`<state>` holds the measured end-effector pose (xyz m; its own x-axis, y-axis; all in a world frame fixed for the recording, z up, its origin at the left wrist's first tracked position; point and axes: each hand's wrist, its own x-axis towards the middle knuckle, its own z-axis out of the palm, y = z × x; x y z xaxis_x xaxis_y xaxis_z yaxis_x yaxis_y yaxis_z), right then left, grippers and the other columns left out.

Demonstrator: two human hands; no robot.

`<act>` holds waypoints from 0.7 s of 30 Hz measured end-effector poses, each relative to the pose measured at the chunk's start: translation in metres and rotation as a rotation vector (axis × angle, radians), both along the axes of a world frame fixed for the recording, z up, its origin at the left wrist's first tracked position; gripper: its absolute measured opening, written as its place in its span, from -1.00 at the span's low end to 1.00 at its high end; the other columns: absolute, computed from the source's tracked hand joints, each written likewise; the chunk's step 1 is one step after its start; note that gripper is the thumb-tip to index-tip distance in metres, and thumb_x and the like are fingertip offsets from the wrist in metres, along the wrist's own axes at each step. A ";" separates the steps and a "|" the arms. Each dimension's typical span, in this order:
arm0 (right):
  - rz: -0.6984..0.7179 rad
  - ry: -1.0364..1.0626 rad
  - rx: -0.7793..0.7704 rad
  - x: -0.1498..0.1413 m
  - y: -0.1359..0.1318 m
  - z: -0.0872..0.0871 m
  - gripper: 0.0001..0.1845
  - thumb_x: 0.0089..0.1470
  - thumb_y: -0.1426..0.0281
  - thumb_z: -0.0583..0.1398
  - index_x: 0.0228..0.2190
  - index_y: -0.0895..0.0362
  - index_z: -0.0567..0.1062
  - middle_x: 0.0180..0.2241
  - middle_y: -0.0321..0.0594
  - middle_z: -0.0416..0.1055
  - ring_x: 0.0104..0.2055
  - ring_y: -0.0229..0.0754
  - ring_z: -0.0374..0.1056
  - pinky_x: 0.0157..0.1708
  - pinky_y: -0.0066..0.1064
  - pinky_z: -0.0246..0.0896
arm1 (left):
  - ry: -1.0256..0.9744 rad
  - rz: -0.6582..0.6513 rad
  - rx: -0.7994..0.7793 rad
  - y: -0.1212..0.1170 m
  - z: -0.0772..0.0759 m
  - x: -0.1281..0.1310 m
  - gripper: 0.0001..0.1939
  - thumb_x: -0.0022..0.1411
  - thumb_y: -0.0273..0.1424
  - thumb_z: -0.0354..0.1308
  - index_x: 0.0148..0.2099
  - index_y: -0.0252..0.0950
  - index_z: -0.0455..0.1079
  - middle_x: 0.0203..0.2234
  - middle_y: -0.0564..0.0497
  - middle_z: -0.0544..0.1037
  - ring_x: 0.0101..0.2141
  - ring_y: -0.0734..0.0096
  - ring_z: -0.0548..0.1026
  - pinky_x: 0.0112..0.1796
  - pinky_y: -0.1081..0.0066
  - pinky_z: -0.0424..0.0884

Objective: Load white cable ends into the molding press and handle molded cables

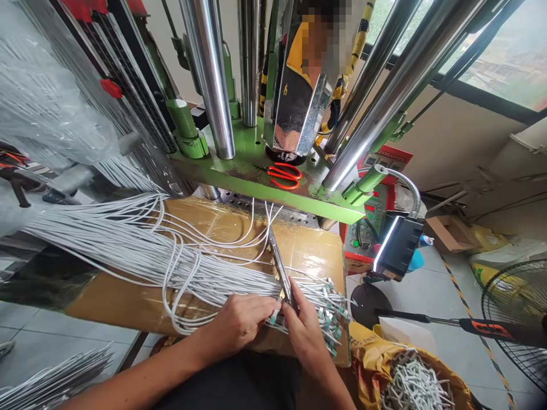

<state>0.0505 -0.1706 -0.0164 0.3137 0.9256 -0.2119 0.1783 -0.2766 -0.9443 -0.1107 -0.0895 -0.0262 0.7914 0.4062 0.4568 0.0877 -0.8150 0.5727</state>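
Observation:
My right hand (305, 329) is closed around the near end of a narrow metal bar (280, 263), which slants up and away over the cables. Small pale yellowish pieces (274, 272) sit along the bar's left edge. My left hand (244, 319) is closed, its fingertips pinching a white cable end (276, 310) with a greenish connector against the bar. A thick bundle of white cables (222, 274) lies beneath and left of both hands. Many green-and-white connector ends (331, 316) gather to the right of my right hand. The exact contact under my left fingertips is partly hidden.
Brown cardboard (307, 246) covers the work surface. Behind it stands a green press plate (243, 171) with steel columns (211, 85) and orange-handled scissors (285, 175). A lit lamp (395, 245), a fan (519, 319) and a yellow sack (370, 356) of white scraps are at right.

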 end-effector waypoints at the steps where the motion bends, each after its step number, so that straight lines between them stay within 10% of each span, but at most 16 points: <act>1: -0.001 0.005 0.003 0.000 0.000 0.000 -0.42 0.08 0.44 0.09 0.16 0.06 0.30 0.18 -0.24 0.27 0.25 -0.10 0.13 0.28 -0.14 -0.10 | -0.003 0.001 0.004 0.000 0.001 0.000 -0.59 0.16 -0.66 -0.10 -0.01 -0.33 0.39 -0.20 -0.08 0.61 -0.19 0.35 0.58 -0.14 0.42 0.51; 21: 0.014 -0.079 0.025 -0.002 -0.003 -0.008 -0.42 0.15 0.41 0.06 0.21 0.08 0.21 0.20 -0.20 0.24 0.26 -0.12 0.11 0.29 -0.19 -0.12 | -0.066 0.023 0.031 -0.002 -0.004 0.004 -0.65 0.23 -0.63 -0.08 -0.01 -0.35 0.39 -0.22 -0.09 0.61 -0.22 0.34 0.58 -0.18 0.41 0.52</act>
<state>0.0481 -0.1734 -0.0244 0.3156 0.9346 -0.1638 0.2564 -0.2502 -0.9336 -0.1063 -0.0915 -0.0307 0.7496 0.4088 0.5205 0.0691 -0.8305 0.5527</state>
